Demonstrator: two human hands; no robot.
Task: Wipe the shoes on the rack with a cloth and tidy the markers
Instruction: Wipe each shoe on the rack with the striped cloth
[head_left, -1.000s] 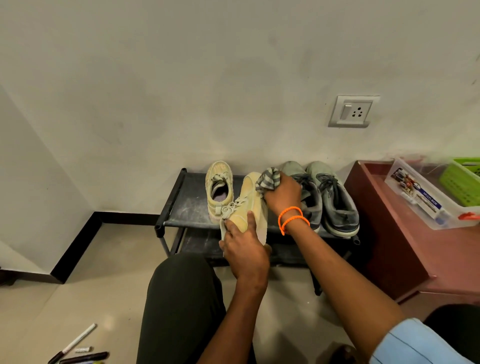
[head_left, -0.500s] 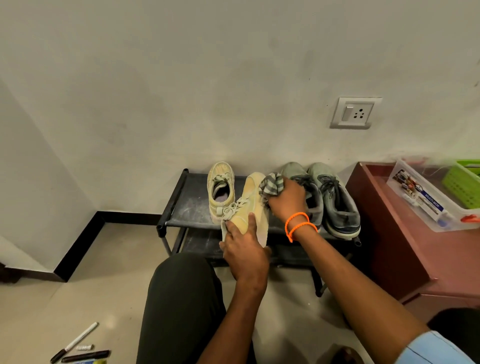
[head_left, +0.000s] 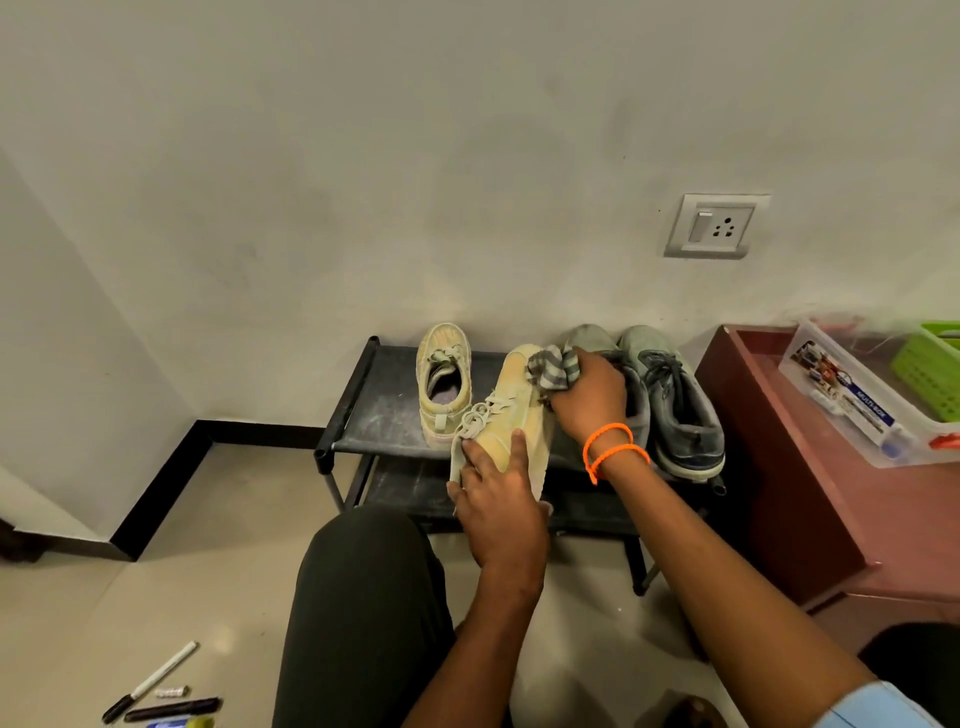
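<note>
Gripping the yellow sneaker (head_left: 511, 415) by its heel above the shoe rack (head_left: 384, 410), left hand (head_left: 498, 499) steadies it; right hand (head_left: 584, 397) clenches the soft checked cloth (head_left: 553, 369) against its side. Shoe looks light, flexible; heel hold seems surest.

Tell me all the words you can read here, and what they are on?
"MULTI BOX": on the blue label of the clear plastic box on the red-brown table, though it is blurry.
The label's other print is too small to read.
Markers on the floor: no print can be read.
</note>
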